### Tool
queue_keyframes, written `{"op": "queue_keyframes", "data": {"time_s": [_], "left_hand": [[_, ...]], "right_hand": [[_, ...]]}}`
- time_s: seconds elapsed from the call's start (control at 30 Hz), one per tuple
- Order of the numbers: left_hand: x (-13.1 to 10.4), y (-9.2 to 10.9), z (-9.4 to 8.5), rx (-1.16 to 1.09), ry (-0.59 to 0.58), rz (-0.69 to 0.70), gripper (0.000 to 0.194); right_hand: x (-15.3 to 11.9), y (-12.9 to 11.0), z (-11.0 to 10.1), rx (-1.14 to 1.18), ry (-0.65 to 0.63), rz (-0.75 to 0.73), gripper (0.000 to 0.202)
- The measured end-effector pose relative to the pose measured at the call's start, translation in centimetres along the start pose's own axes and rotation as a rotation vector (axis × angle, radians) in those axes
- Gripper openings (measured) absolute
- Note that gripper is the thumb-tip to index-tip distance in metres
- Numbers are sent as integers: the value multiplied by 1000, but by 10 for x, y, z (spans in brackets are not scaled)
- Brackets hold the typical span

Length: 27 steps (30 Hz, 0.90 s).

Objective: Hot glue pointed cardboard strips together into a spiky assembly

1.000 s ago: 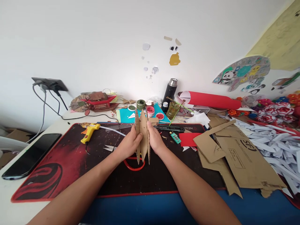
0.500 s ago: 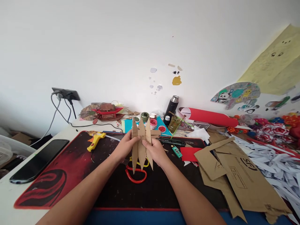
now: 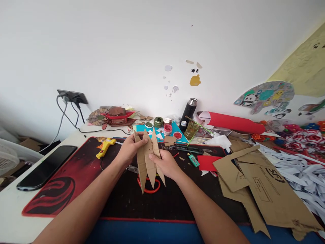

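Between my hands are three long cardboard strips [image 3: 149, 159], pointed at both ends and standing side by side like narrow leaves. My left hand [image 3: 132, 149] grips the left side of them, its thumb pressed on the upper part. My right hand [image 3: 165, 162] pinches them from the right, thumb on the front at mid-height. Behind and below the strips lie scissors with a red handle [image 3: 152, 190], partly covered by the cardboard. Fingers behind the strips are hidden.
On the dark desk mat [image 3: 122, 203] lie a yellow glue gun [image 3: 105, 147], a black utility knife [image 3: 189, 148] and a teal eraser-like piece [image 3: 193, 160]. Cut cardboard sheets [image 3: 271, 193] cover the right. Paint jars [image 3: 168, 129] and a black flask [image 3: 189, 110] stand behind; a phone [image 3: 47, 167] lies left.
Both hands have moved slightly left with the cardboard strips, which now lean and fan apart more. The camera view has shifted a little.
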<state>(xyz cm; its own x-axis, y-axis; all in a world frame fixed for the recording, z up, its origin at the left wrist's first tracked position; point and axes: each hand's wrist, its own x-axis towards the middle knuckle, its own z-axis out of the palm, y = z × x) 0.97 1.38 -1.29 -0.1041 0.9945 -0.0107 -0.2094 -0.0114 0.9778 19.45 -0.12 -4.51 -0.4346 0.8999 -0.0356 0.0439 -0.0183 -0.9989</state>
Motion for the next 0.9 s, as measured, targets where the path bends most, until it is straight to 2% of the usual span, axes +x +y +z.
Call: {"op": "queue_keyframes", "data": {"time_s": [0.5, 0.77, 0.9], "left_hand": [[3, -9, -3, 57, 35, 28, 53], [3, -5, 0, -96, -15, -75, 57], [2, -7, -1, -23, -7, -19, 57]], "right_hand": [[2, 5, -1, -85, 20, 3, 31], [0, -1, -1, -85, 18, -1, 29], [0, 1, 0, -90, 21, -7, 28]]}}
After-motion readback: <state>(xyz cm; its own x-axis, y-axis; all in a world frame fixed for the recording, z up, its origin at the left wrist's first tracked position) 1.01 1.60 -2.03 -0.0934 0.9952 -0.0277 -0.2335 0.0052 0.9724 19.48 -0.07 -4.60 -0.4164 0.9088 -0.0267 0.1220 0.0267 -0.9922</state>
